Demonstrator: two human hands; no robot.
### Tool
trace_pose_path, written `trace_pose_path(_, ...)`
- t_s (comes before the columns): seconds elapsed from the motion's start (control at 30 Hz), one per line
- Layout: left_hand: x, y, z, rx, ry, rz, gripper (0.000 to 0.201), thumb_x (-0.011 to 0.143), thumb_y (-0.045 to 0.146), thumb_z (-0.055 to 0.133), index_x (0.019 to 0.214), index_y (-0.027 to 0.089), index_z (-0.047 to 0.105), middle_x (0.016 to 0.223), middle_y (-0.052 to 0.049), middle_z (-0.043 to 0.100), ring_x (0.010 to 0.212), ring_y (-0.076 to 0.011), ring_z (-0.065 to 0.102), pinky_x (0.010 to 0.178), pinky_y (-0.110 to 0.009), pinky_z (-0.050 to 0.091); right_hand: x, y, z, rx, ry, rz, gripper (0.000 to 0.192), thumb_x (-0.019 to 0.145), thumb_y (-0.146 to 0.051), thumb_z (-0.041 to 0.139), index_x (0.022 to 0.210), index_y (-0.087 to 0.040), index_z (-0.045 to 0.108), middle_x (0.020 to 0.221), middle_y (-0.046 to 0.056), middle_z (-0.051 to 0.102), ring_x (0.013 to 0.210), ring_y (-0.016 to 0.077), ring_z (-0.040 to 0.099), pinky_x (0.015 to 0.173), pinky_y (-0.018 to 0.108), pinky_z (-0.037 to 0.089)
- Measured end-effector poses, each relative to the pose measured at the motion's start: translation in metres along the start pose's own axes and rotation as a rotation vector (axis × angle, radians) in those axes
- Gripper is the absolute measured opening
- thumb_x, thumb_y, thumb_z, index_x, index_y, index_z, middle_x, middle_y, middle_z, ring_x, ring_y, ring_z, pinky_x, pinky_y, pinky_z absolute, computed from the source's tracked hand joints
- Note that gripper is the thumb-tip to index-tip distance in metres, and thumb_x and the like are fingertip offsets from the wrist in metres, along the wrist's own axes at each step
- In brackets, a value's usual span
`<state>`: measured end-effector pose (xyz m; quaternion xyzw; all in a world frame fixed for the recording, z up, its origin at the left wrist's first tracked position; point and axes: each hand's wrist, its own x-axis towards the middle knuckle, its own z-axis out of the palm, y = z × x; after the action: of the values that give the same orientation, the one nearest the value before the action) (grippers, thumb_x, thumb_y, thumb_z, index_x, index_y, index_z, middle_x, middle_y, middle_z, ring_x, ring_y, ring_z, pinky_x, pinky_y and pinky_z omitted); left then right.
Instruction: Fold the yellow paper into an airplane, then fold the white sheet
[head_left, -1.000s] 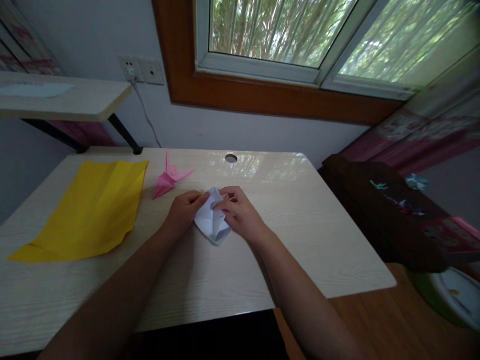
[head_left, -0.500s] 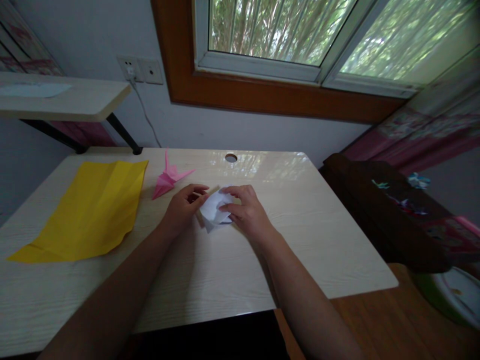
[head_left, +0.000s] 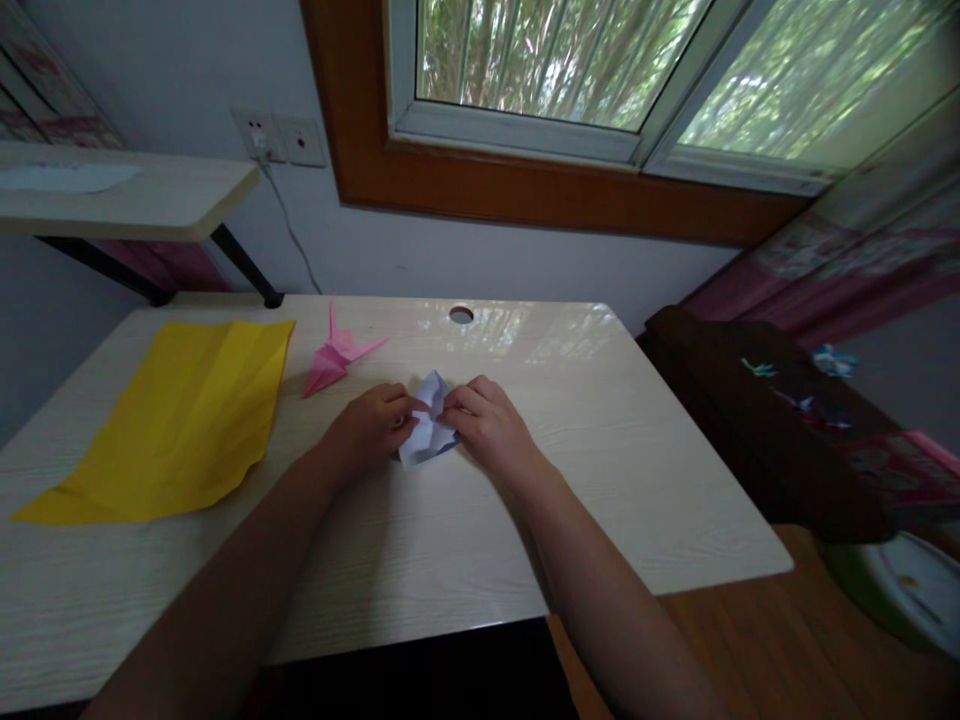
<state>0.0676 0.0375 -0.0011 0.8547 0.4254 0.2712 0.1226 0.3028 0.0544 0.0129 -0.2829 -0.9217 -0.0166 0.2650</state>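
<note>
Desk [head_left: 622, 480] in pale wood grain spreads across the view, below a brown-framed window [head_left: 555, 65]. On its left part lies a yellow sheet [head_left: 180, 420], lightly creased, one corner drawn out toward the near left. Around the desk's middle the left hand [head_left: 375, 425] and the right hand [head_left: 489, 422] face each other, fingers curled inward. Just beyond the left hand rests a pink paper figure [head_left: 328, 366], one spike aimed at the window, another to the right. Between the two hands is a piece of white folded paper [head_left: 429, 438]; the left thumb and fingers pinch its left side, the right thumb and fingers its right. One corner points toward the window, another back toward the person and slightly left; its long axis seems to run between them, though fingers hide part of the outline. A round hole [head_left: 461, 315] sits near the desk's far edge.
</note>
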Motion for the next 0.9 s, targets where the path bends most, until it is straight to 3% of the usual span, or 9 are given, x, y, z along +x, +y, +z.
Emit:
trace_pose_path(0.23,-0.002,0.003,0.002,-0.060,-0.131,0.101,0.037,0.087,0.005,0.054,0.110,0.025,0.073,0.104,-0.006,0.064,0.095,-0.0181,0.062,0.086,-0.030,0.050,-0.001,0.008,0.006,0.153,0.011,0.036,0.022,0.089,-0.004,0.062,0.091,-0.022,0.074,0.097,0.007,0.068,0.092,0.0227,0.052,0.080,0.036,0.047)
trace_pose_path(0.5,-0.001,0.008,0.000,0.018,-0.223,0.105,0.046,0.081,0.003,0.050,0.114,0.027,0.071,0.108,-0.005,0.061,0.087,-0.0166,0.061,0.081,-0.029,0.050,-0.002,0.014,0.013,0.247,0.037,0.079,0.025,0.087,-0.001,0.062,0.091,-0.022,0.073,0.096,0.006,0.069,0.093,0.0220,0.053,0.083,0.037,0.047)
trace_pose_path(0.73,0.001,0.016,0.000,0.144,-0.235,0.097,0.040,0.079,0.002,0.049,0.111,0.021,0.064,0.110,-0.008,0.056,0.086,-0.0198,0.058,0.079,-0.034,0.052,-0.002,0.013,0.011,0.263,0.037,0.107,0.027,0.084,0.002,0.061,0.090,-0.021,0.073,0.098,0.007,0.068,0.094,0.0225,0.054,0.084,0.037,0.048)
trace_pose_path(0.9,0.001,0.019,-0.002,0.160,-0.181,0.124,0.024,0.082,0.004,0.051,0.098,0.019,0.060,0.117,-0.010,0.054,0.086,-0.0184,0.058,0.079,-0.034,0.053,-0.002,0.014,0.010,0.266,0.049,0.106,0.027,0.084,0.000,0.060,0.091,-0.022,0.074,0.099,0.007,0.068,0.095,0.0224,0.056,0.086,0.039,0.048)
